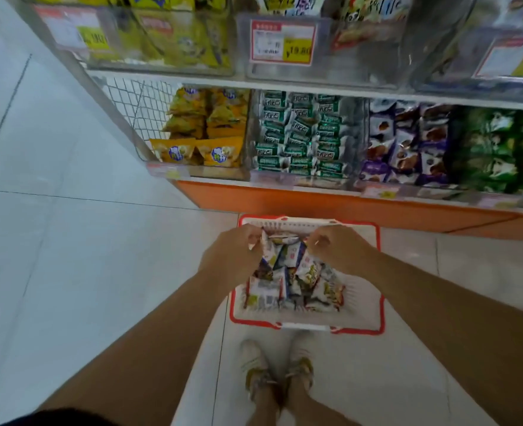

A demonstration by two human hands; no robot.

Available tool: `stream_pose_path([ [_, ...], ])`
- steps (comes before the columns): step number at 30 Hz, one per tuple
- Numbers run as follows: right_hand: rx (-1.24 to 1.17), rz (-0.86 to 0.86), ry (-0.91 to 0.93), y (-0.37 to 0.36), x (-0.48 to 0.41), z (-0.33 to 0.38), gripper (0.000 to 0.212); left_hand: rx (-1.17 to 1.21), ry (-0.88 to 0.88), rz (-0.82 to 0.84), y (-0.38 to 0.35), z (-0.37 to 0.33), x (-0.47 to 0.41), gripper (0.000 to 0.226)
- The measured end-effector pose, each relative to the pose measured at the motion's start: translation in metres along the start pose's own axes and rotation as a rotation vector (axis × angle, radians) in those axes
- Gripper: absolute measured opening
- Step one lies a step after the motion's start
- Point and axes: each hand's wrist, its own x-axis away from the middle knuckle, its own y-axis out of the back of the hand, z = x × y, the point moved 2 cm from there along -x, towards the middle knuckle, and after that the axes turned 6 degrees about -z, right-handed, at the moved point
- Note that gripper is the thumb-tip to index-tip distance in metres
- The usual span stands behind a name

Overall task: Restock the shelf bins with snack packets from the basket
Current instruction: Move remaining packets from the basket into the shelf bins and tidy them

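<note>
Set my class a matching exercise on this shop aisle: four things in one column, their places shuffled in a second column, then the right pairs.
Things
1. teal-and-white packets
2. purple packets
3. basket
4. 19.80 price tag

Places
A. on the floor
B. top row
C. bottom row, second from left
D. bottom row, third from left

Pairs: 1-C, 2-D, 3-A, 4-B

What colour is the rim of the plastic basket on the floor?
Red rim, white walls on the plastic basket; head view shows it best.
</note>
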Motion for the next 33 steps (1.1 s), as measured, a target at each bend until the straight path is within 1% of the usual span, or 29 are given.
stream_pose_path([
  [5, -0.021, -0.023, -0.067, -0.023, -0.017, -0.013, 0.025, -0.059, -0.055, 0.070, -0.019, 0.018, -0.026, 0.034],
  [8, -0.006, -0.015, -0.118, -0.048, -0.031, -0.031, 0.027, -0.131, -0.102, 0.116, -0.048, 0.038, -0.049, 0.034],
  [11, 0.014, 0.029, -0.195, -0.086, -0.051, -0.056, 0.021, -0.250, -0.190, 0.179, -0.087, 0.062, -0.077, 0.033],
  [13, 0.026, 0.068, -0.206, -0.116, -0.073, -0.075, 0.016, -0.394, -0.315, 0.212, -0.116, 0.078, -0.106, 0.029],
  [17, 0.058, 0.182, -0.194, -0.187, -0.118, -0.106, 0.011, -0.845, -0.672, 0.293, -0.165, 0.100, -0.162, 0.015],
  [18, 0.058, 0.207, -0.185, -0.205, -0.130, -0.113, 0.015, -0.963, -0.749, 0.318, -0.175, 0.102, -0.173, 0.015],
  [19, 0.048, 0.248, -0.173, -0.220, -0.141, -0.117, 0.024, -1.066, -0.802, 0.335, -0.184, 0.104, -0.185, 0.013],
  [21, 0.092, 0.328, -0.126, -0.245, -0.163, -0.122, 0.039, -1.187, -0.821, 0.390, -0.198, 0.106, -0.205, 0.008],
  [22, 0.146, 0.361, -0.104, -0.255, -0.174, -0.123, 0.044, -1.231, -0.798, 0.417, -0.206, 0.109, -0.214, 0.006],
  [23, 0.194, 0.397, -0.081, -0.266, -0.185, -0.126, 0.045, -1.272, -0.779, 0.453, -0.215, 0.113, -0.222, 0.003],
  [24, 0.217, 0.421, -0.070, -0.276, -0.195, -0.130, 0.042, -1.304, -0.756, 0.486, -0.225, 0.118, -0.230, 0.014],
  [25, 0.242, 0.441, -0.072, -0.284, -0.204, -0.133, 0.040, -1.328, -0.736, 0.529, -0.233, 0.122, -0.237, 0.029],
  [26, 0.261, 0.462, -0.067, -0.289, -0.210, -0.135, 0.043, -1.336, -0.720, 0.568, -0.238, 0.124, -0.243, 0.047],
  [28, 0.327, 0.535, -0.077, -0.298, -0.220, -0.140, 0.063, -1.338, -0.701, 0.634, -0.246, 0.125, -0.249, 0.079],
  [29, 0.381, 0.564, -0.068, -0.302, -0.222, -0.141, 0.075, -1.333, -0.690, 0.648, -0.250, 0.126, -0.252, 0.092],
  [31, 0.477, 0.590, -0.048, -0.310, -0.226, -0.144, 0.091, -1.321, -0.691, 0.646, -0.256, 0.129, -0.254, 0.110],
  [33, 0.510, 0.571, -0.034, -0.317, -0.225, -0.145, 0.101, -1.340, -0.732, 0.575, -0.263, 0.136, -0.258, 0.121],
])
